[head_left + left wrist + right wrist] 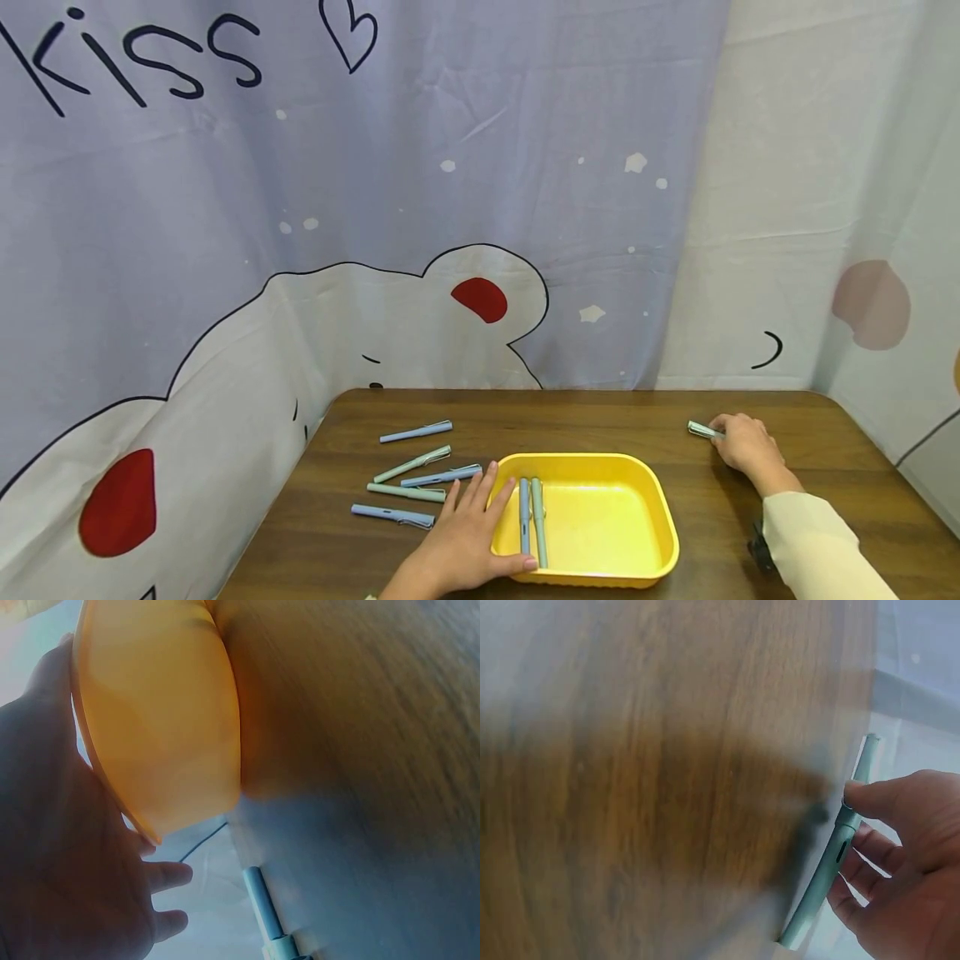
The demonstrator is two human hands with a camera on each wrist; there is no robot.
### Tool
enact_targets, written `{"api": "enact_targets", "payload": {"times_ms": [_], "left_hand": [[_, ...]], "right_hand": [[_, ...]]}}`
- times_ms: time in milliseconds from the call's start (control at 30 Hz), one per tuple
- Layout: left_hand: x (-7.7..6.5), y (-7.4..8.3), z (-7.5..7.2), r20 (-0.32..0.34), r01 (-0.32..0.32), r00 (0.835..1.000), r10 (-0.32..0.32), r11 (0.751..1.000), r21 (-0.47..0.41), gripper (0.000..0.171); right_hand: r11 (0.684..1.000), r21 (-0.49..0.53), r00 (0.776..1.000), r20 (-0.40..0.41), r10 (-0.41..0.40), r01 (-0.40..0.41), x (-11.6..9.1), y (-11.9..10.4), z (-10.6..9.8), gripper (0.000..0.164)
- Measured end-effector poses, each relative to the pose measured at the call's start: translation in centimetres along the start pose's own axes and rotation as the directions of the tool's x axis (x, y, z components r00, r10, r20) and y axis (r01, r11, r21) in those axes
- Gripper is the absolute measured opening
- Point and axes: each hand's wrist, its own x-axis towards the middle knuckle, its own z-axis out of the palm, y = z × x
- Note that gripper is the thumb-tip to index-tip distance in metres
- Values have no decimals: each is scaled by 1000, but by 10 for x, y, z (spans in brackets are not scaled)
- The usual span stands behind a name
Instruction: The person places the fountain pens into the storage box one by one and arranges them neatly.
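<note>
My right hand [745, 443] pinches a pale green pen [829, 874] between thumb and fingers at the right of the table. In the right wrist view the pen is held slightly off the wood. My left hand [467, 533] lies spread over the left rim of a yellow tray [660, 500], its thumb along the front rim. Inside the tray, by its left wall, a blue pen [524, 515] and a green pen [538, 525] lie side by side. The left wrist view shows the palm against the tray's outer side [161, 720].
Several blue and green pens lie loose left of the tray, among them a blue pen [416, 432] at the back and a blue pen [392, 515] nearer the front. A printed curtain [600, 208] hangs behind the wooden table [585, 425].
</note>
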Motion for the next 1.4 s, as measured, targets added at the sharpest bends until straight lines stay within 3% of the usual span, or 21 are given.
{"api": "enact_targets", "payload": {"times_ms": [200,367,667,733,900,967,1033,1133,1400], "left_hand": [[0,0,1,-6,-9,1000,9,1000,-6,103],[0,0,1,-2,-6,1000,6,1000,-20,102],[1,-3,3,-7,-4,1000,4,1000,-13,103],[1,-4,3,-9,-4,1000,4,1000,-11,103],[1,-4,3,-7,-8,1000,8,1000,-11,103],[1,-3,2,-4,-9,1000,9,1000,-12,103],[1,-3,2,-1,-8,1000,8,1000,-10,103],[1,-3,1,0,-7,1000,7,1000,-7,103],[1,-2,2,2,-9,1000,9,1000,-3,103]], "right_hand": [[995,-39,992,-86,-96,93,-3,0,-5,25],[987,-11,974,-166,-158,158,-6,0,-8,26],[976,204,994,-95,-54,73,-13,-8,-18,49],[950,307,996,-74,-40,60,-16,-10,-18,51],[797,603,999,3,-43,32,-25,-11,-16,54],[738,674,998,29,-54,20,-28,-13,-16,57],[701,713,997,46,-62,10,-31,-16,-16,59],[652,758,995,63,-80,5,-37,-20,-17,63],[588,808,985,122,-120,-28,-54,-31,-19,73]]}}
